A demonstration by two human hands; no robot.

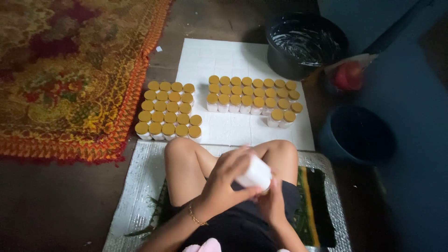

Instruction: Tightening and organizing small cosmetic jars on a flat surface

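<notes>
Dark floor, patterned red-gold rug at left, white mat w/ two blocks of gold-lidded white jars. Black tub top right, dark bucket near right. Over lap: left hand wrapped round small white jar, right hand gripping it from below.

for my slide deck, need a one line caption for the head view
Seated person's left hand and right hand grip a white jar above rows of gold-lidded jars on a white mat.
</notes>
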